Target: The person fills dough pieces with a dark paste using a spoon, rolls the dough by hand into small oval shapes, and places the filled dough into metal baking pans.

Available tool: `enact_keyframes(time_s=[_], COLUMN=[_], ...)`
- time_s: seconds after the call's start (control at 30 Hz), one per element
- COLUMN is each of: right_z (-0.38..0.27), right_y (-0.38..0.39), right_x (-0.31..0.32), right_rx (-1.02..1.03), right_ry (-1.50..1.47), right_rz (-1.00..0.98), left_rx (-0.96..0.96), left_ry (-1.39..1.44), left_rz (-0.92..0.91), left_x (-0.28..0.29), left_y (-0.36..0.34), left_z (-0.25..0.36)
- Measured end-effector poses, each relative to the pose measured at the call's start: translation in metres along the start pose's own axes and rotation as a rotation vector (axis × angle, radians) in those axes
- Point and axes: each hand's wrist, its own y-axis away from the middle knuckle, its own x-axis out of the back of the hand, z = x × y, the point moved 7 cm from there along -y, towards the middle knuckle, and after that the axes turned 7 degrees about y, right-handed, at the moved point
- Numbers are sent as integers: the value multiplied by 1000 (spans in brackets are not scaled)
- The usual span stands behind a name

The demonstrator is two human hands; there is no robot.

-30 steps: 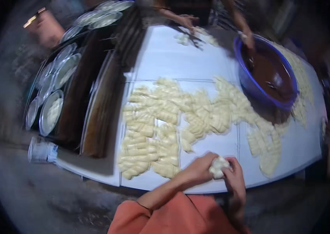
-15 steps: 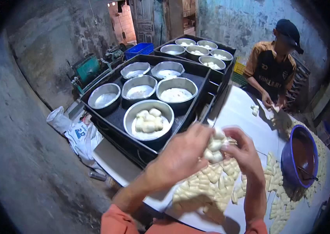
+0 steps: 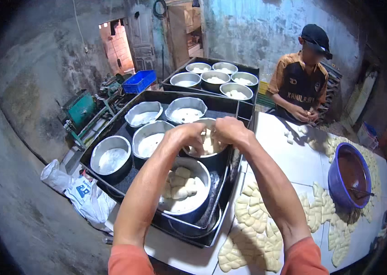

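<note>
Both arms reach out over a round metal pan (image 3: 215,155) at the right of the near black tray. My left hand (image 3: 187,136) curls its fingers down inside the rim, against a cluster of pale dough pieces (image 3: 209,143). From the other side, my right hand (image 3: 231,130) closes on the same cluster, its fingertips partly hidden behind the hand. In front of it, partly covered by my left forearm, a pan (image 3: 204,179) holds another cluster of dough lumps (image 3: 182,184). Empty-looking pans with a whitish coating, such as the one at the left (image 3: 111,156), share the tray.
Cut dough pieces (image 3: 253,243) spread over the white table (image 3: 271,133) at my right, beside a purple basin (image 3: 335,181) of brown filling. Across the table a person (image 3: 301,87) handles dough. A second black tray (image 3: 175,87) of pans stands behind; white sacks (image 3: 86,195) lie left.
My hands have carried the dough cluster from above the table, leftward and away from me, into the right-hand pan. The view has shifted too.
</note>
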Motion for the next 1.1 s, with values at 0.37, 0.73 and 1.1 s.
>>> enact_keyframes(time_s=[0.37, 0.73, 1.1], right_z=[20, 183, 89], right_y=[46, 388, 519], right_x=[17, -137, -245], right_rx=[105, -653, -452], right_ry=[-285, -706, -568], right_rz=[567, 409, 168], left_rx=[17, -420, -486], left_ry=[-365, -191, 294], left_rz=[183, 763, 23], left_x=[-2, 2, -362], left_y=[6, 166, 166], left_z=[6, 69, 193])
